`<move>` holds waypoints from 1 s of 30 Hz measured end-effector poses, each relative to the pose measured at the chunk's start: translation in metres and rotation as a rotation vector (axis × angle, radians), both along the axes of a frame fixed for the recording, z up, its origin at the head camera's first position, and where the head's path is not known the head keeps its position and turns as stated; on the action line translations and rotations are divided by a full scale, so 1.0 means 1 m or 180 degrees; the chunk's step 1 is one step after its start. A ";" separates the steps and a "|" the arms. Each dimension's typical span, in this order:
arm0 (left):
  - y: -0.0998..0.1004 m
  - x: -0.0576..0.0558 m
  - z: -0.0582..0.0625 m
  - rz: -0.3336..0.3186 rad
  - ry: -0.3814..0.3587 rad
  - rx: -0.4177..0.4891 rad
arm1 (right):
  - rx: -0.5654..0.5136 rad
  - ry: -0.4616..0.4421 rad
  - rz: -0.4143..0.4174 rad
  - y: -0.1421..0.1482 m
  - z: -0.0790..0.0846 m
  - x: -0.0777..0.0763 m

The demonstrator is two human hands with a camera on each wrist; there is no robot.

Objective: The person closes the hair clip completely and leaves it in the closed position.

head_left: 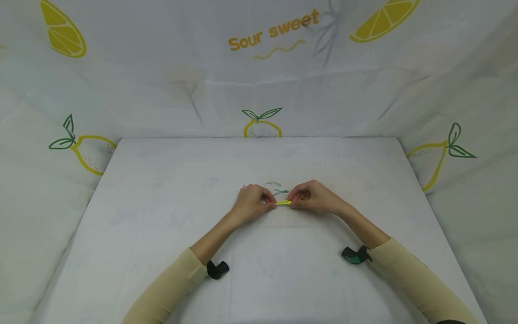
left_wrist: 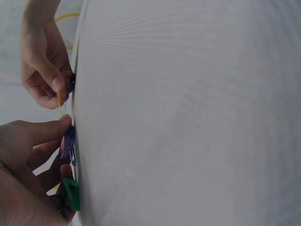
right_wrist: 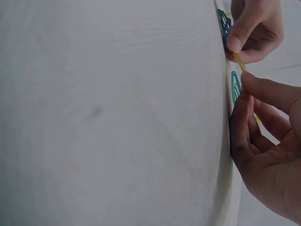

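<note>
A yellow snap hair clip point(head_left: 283, 203) is stretched between both hands over the white table. My left hand point(head_left: 254, 204) pinches its left end with thumb and fingertips, and my right hand point(head_left: 314, 198) pinches the right end. Just behind the yellow clip lies a teal hair clip point(head_left: 281, 192), and farther back a greyish clip point(head_left: 273, 183). In the left wrist view a purple clip point(left_wrist: 69, 142) and a green clip point(left_wrist: 71, 194) show beside my left fingers. The right wrist view has the teal clip point(right_wrist: 235, 87) close to my right fingertips.
The white-covered table point(head_left: 162, 180) is bounded by hanging cloth point(head_left: 162, 103) with lemon prints at the back and both sides. Black devices stick out at the left cuff point(head_left: 198, 263) and right cuff point(head_left: 376, 252).
</note>
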State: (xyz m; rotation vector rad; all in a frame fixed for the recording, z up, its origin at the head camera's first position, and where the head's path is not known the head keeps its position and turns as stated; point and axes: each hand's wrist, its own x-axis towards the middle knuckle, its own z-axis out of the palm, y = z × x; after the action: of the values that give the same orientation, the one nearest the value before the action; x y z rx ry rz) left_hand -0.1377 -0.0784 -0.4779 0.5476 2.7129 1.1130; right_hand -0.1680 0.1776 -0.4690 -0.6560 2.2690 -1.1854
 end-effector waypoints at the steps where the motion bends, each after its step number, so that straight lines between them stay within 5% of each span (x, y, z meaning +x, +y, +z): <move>1: 0.000 0.000 0.000 -0.0002 0.0005 -0.0001 | 0.0004 0.0005 -0.0004 0.000 0.000 0.000; 30: 0.002 0.000 0.001 0.0015 0.0048 -0.0096 | -0.0010 -0.0011 -0.0060 -0.001 0.002 0.003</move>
State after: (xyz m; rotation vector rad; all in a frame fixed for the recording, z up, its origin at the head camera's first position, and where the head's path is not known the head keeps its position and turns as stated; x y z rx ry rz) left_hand -0.1376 -0.0766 -0.4770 0.5477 2.7406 1.0713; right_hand -0.1650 0.1766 -0.4669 -0.6345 2.2758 -1.1985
